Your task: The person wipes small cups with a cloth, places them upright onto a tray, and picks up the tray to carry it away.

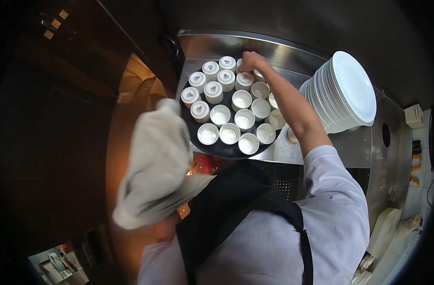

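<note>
Your right hand (253,62) is touching a 1-o'clock cup (239,64) — cloth (160,156) is hiding your left hand, both grips unclear — tray (226,153) probably corralling cups (213,91).

A dark wall (274,18) rises behind the metal counter (343,152), a brown wall (41,123) bearing small pale squares (56,23) stands to its left past an orange glow (116,166), white tiles (418,194) show to its right, and a black holed surface (284,183) lies before it.
</note>
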The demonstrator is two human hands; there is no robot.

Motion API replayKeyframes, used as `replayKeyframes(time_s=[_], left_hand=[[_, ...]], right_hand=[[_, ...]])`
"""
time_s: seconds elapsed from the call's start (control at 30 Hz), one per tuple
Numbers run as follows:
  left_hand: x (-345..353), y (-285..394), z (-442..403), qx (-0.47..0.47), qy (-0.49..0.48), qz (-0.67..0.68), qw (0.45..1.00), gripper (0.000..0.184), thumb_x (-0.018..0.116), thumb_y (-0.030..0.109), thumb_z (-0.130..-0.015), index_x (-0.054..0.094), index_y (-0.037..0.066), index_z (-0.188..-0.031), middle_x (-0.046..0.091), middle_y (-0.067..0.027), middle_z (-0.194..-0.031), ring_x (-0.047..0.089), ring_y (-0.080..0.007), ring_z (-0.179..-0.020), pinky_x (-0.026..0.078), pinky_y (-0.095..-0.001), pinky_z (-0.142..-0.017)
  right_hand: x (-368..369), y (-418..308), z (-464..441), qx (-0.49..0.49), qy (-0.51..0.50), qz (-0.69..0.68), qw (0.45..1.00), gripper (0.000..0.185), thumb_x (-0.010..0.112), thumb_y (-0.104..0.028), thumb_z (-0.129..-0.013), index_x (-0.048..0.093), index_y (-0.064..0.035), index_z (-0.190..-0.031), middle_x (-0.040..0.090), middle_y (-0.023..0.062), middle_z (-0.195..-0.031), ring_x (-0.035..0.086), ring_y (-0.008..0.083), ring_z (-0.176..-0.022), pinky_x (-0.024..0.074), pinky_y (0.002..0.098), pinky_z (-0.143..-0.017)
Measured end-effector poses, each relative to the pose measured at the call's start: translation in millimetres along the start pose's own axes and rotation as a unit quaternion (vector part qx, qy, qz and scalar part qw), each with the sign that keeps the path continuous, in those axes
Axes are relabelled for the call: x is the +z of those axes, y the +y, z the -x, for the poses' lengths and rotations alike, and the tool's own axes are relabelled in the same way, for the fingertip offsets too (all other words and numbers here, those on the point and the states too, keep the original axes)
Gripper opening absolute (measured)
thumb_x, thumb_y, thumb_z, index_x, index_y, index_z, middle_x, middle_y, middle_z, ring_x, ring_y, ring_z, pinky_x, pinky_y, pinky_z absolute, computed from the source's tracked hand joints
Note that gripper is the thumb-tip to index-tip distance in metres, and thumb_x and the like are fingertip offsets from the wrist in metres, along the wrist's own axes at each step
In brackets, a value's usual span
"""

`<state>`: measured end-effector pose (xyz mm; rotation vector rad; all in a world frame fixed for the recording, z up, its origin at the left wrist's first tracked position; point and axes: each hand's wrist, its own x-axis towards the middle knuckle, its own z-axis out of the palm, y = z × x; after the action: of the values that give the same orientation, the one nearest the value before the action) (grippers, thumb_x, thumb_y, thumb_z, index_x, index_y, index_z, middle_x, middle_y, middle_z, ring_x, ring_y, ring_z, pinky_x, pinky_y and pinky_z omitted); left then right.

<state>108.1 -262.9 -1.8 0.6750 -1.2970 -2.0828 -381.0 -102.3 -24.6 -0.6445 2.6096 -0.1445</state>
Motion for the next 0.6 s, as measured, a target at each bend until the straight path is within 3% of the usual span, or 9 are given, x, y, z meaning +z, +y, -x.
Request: replayKeyframes(time_s=[0.17,0.27,0.33,0.4,0.43,0.47,0.5,0.57,0.6], left_hand=[[-35,-36,21,-0.098,-0.006,0.020,0.995,0.036,0.062,0.013,-0.088,0.057,0.004,-0.123,0.063,-0.0090,-0.118,0.059,-0.0197,-0.108,0.047,-0.0323,-0.093],[-37,-46,13,-0.132,-0.040,0.042,0.990,0.036,0.064,0.013,-0.088,0.058,0.004,-0.122,0.063,-0.0093,-0.118,0.060,-0.0199,-0.108,0.048,-0.0328,-0.092],[-26,-51,-3,-0.148,-0.080,0.067,0.983,0.035,0.065,0.013,-0.087,0.059,0.004,-0.121,0.063,-0.0094,-0.117,0.060,-0.0201,-0.107,0.048,-0.0331,-0.092],[-6,-54,-24,-0.166,-0.130,0.103,0.972,0.035,0.066,0.013,-0.086,0.060,0.004,-0.120,0.064,-0.0096,-0.116,0.060,-0.0203,-0.107,0.048,-0.0335,-0.091],[5,-56,-34,-0.173,-0.158,0.116,0.965,0.035,0.066,0.014,-0.086,0.060,0.004,-0.119,0.064,-0.0097,-0.116,0.061,-0.0203,-0.107,0.048,-0.0336,-0.091],[16,-60,-41,-0.178,-0.187,0.123,0.958,0.035,0.067,0.014,-0.086,0.061,0.004,-0.119,0.064,-0.0098,-0.116,0.061,-0.0204,-0.107,0.049,-0.0338,-0.091],[28,-63,-47,-0.180,-0.217,0.121,0.952,0.035,0.067,0.014,-0.086,0.061,0.004,-0.118,0.064,-0.0099,-0.116,0.061,-0.0205,-0.107,0.049,-0.0339,-0.091],[45,-69,-47,-0.149,-0.288,0.061,0.944,0.034,0.068,0.014,-0.085,0.062,0.004,-0.117,0.065,-0.0100,-0.115,0.061,-0.0207,-0.107,0.049,-0.0343,-0.090],[50,-71,-43,-0.107,-0.323,0.010,0.940,0.034,0.068,0.014,-0.085,0.062,0.004,-0.117,0.065,-0.0101,-0.115,0.061,-0.0208,-0.106,0.049,-0.0344,-0.090]], right_hand=[[-24,4,19,-0.023,0.149,-0.017,0.988,0.066,0.074,-0.045,-0.072,0.060,-0.0037,-0.121,0.065,0.0197,-0.119,0.063,0.0342,-0.108,0.0511,0.0428,-0.094],[-46,5,65,-0.097,0.231,-0.143,0.958,0.065,0.072,-0.041,-0.072,0.058,-0.0019,-0.121,0.065,0.0209,-0.115,0.065,0.0340,-0.105,0.0515,0.0417,-0.090],[-44,-7,119,-0.161,0.280,-0.272,0.907,0.062,0.072,-0.038,-0.072,0.058,-0.0013,-0.119,0.066,0.0212,-0.112,0.065,0.0328,-0.104,0.0512,0.0407,-0.088],[-17,-27,162,-0.260,0.242,-0.402,0.844,0.053,0.068,-0.028,-0.073,0.056,-0.0024,-0.117,0.063,0.0109,-0.092,0.061,0.0202,-0.080,0.0507,0.0342,-0.074],[6,-46,186,-0.284,0.216,-0.470,0.808,0.051,0.066,-0.025,-0.073,0.055,-0.0026,-0.118,0.060,0.0076,-0.089,0.056,0.0165,-0.078,0.0490,0.0321,-0.071],[13,-65,222,-0.245,0.113,-0.450,0.851,0.045,0.060,-0.016,-0.077,0.053,-0.0063,-0.121,0.058,0.0049,-0.102,0.058,0.0152,-0.093,0.0491,0.0310,-0.083],[49,-82,225,-0.308,0.132,-0.487,0.807,0.047,0.059,-0.016,-0.077,0.052,-0.0070,-0.122,0.059,0.0058,-0.101,0.058,0.0157,-0.092,0.0488,0.0330,-0.082],[54,-116,273,-0.229,0.139,-0.420,0.867,0.044,0.058,-0.028,-0.081,0.053,-0.0012,-0.115,0.061,0.0141,-0.095,0.059,0.0232,-0.089,0.0485,0.0363,-0.079],[46,-118,283,-0.179,0.074,-0.450,0.872,0.044,0.056,-0.032,-0.083,0.052,-0.0002,-0.114,0.060,0.0160,-0.095,0.059,0.0250,-0.088,0.0479,0.0379,-0.079]])
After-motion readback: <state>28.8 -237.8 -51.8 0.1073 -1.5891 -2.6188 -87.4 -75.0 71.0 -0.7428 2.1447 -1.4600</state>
